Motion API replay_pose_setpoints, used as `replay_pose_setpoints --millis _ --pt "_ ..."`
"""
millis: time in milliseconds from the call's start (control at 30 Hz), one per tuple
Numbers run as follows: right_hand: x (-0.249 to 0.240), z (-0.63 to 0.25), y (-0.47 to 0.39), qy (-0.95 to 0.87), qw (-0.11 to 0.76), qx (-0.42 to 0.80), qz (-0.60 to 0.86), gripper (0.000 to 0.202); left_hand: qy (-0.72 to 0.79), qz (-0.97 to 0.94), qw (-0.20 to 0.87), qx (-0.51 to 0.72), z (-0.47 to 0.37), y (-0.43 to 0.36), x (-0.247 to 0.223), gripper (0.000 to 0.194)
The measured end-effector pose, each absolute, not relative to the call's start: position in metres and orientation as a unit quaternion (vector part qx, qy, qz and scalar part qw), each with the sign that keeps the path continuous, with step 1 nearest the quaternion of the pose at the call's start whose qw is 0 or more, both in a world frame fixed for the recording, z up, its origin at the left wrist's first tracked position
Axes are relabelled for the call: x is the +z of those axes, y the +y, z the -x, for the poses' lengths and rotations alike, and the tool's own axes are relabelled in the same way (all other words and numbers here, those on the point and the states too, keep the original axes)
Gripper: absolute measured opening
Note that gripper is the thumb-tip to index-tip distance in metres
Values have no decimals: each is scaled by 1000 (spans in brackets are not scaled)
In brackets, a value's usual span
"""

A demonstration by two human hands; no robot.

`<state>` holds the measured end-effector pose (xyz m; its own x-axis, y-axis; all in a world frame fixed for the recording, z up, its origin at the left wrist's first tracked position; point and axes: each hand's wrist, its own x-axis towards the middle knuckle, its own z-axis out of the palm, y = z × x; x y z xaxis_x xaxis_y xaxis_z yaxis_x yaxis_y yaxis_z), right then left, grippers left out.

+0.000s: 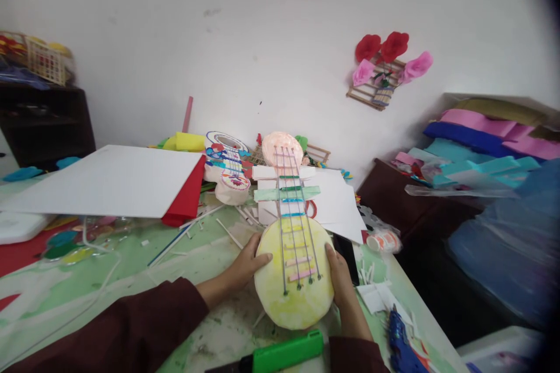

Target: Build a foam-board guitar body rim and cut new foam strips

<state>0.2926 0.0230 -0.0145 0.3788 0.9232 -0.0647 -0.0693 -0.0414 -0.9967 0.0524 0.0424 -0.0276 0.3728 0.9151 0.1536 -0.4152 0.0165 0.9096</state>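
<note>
Between my two hands I hold a handmade paper guitar (pixel 280 303) with a round yellow body, a peach round head, dark strings and coloured crossbars on its neck. My left hand (pixel 247 263) grips the body's left edge, thumb on the front. On the right edge my right hand (pixel 340 271) is closed the same way, its thumb on the rim. The fingers behind the body are hidden. Below the guitar lies a green marker (pixel 286 354) with a dark end. A blue glue gun (pixel 401 341) lies to the right of my right forearm.
Another decorated paper instrument (pixel 234 172) stands behind to the left. A large white board (pixel 109 180) covers the table's left side. White paper sheets (pixel 339 201), a paper cup (pixel 384 241) and scraps lie behind and right. Paper flowers (pixel 395 46) hang on the wall.
</note>
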Motion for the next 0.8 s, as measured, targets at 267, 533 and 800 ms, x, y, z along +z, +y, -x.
replay_pose_setpoints --millis 267,533,800 --pt "-16 -294 24 -371 578 426 589 58 252 -485 666 509 -53 43 -29 64" --pt "-19 -295 25 -376 577 426 587 59 255 -471 675 508 -53 42 -29 66" --pt "-20 -297 26 -373 579 432 582 58 255 -473 673 507 -54 43 -30 67"
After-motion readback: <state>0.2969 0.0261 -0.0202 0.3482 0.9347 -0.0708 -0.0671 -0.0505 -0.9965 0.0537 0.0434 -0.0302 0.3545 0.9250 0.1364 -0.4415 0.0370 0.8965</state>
